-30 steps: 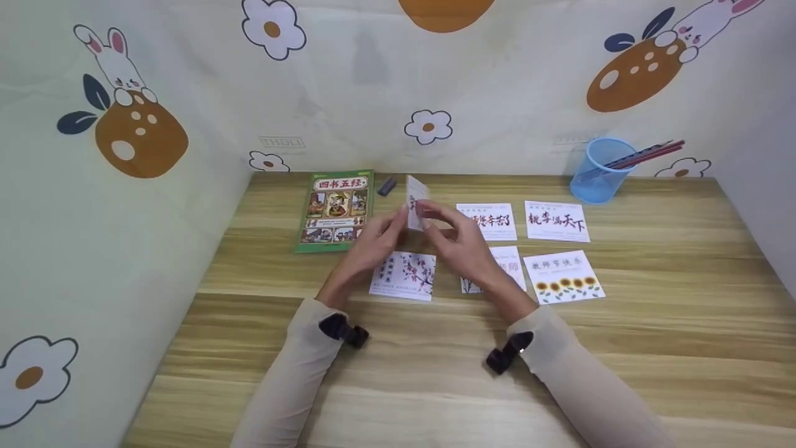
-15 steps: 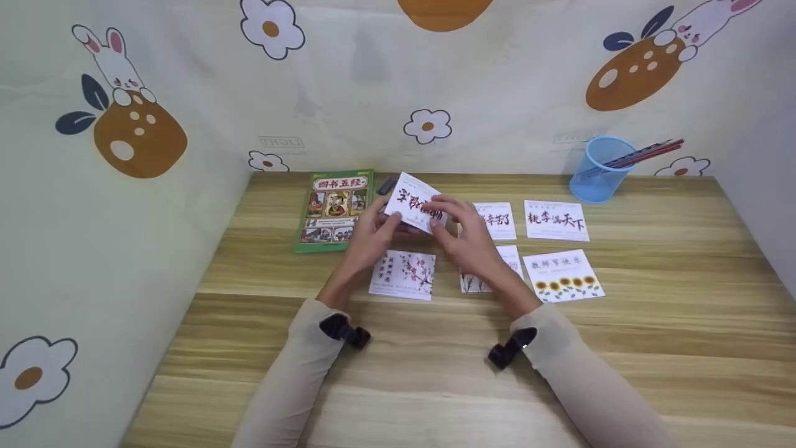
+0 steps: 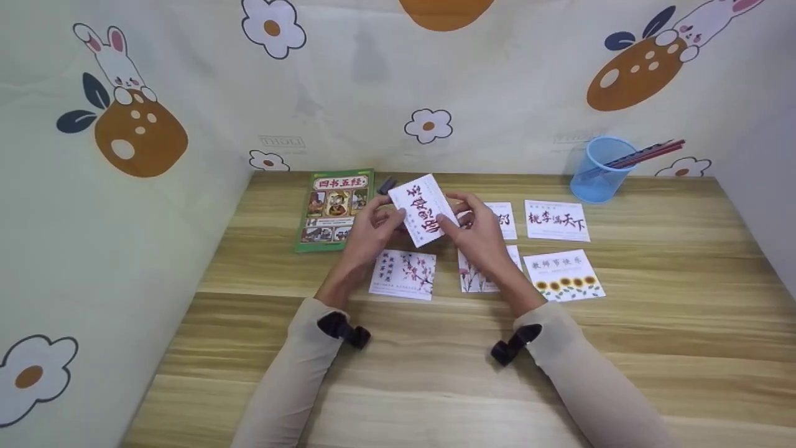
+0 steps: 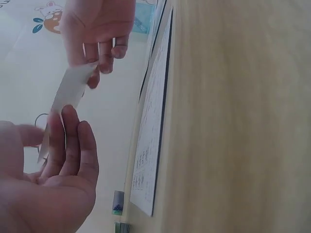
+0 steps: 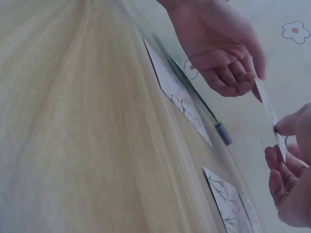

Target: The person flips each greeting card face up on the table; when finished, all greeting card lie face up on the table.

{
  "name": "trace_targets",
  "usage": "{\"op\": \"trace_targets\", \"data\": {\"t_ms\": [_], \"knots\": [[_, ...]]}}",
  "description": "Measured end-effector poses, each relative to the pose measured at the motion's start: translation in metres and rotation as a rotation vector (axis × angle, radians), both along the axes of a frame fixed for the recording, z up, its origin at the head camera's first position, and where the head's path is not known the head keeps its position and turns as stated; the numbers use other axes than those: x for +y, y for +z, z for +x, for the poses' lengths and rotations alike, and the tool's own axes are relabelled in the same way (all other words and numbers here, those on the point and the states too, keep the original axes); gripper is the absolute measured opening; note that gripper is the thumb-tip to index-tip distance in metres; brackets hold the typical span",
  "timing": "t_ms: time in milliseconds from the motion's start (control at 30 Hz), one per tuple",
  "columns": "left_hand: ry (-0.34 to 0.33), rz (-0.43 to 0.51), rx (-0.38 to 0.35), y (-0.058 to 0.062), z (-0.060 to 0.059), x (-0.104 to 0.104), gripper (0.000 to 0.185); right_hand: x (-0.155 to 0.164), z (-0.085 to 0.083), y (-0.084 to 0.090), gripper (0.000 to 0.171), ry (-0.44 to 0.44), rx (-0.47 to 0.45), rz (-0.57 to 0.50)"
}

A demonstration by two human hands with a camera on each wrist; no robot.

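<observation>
Both hands hold a white card [image 3: 426,205] with large dark-red Chinese characters, tilted above the back of the table. My left hand [image 3: 368,235] pinches its left edge, thumb on the printed face and fingers underneath. At the lower right edge, my right hand [image 3: 482,239] grips it the same way. The left wrist view shows the card's plain back [image 4: 73,87], raised over the tabletop. Below the left hand lies a plum-blossom card [image 3: 404,275]. Under the right forearm, a flower card [image 3: 477,279] is partly covered, and the right hand overlaps a card with red characters [image 3: 504,213].
A green picture book [image 3: 334,211] lies at the back left, beside a small dark grey block [image 3: 387,185]. Toward the right are a red-lettered card [image 3: 556,221] and a sunflower card [image 3: 563,275]. A blue mesh cup [image 3: 600,171] holding pencils [image 3: 653,154] stands against the printed backdrop.
The held card has gone from nearly edge-on to face-up and been rotated, its characters now running steeply upward. The right hand has shifted slightly right; the cards on the table stay put.
</observation>
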State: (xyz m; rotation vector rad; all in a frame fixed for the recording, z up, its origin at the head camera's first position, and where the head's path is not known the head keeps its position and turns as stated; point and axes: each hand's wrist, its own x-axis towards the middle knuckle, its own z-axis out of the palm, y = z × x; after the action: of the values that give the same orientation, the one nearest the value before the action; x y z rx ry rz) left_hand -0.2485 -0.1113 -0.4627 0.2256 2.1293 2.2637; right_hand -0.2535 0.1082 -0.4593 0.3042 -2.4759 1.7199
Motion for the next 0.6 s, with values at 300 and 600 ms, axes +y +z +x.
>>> {"op": "trace_targets", "data": {"t_ms": [300, 600], "knots": [[-0.157, 0.024, -0.03, 0.0005, 0.0039, 0.0014, 0.067, -0.0008, 0.0028, 0.0005, 0.065, 0.011, -0.082, -0.053], [-0.01, -0.07, -0.001, -0.001, 0.001, 0.0014, 0.049, 0.0073, -0.0015, 0.0023, 0.047, -0.053, -0.039, -0.144]]}}
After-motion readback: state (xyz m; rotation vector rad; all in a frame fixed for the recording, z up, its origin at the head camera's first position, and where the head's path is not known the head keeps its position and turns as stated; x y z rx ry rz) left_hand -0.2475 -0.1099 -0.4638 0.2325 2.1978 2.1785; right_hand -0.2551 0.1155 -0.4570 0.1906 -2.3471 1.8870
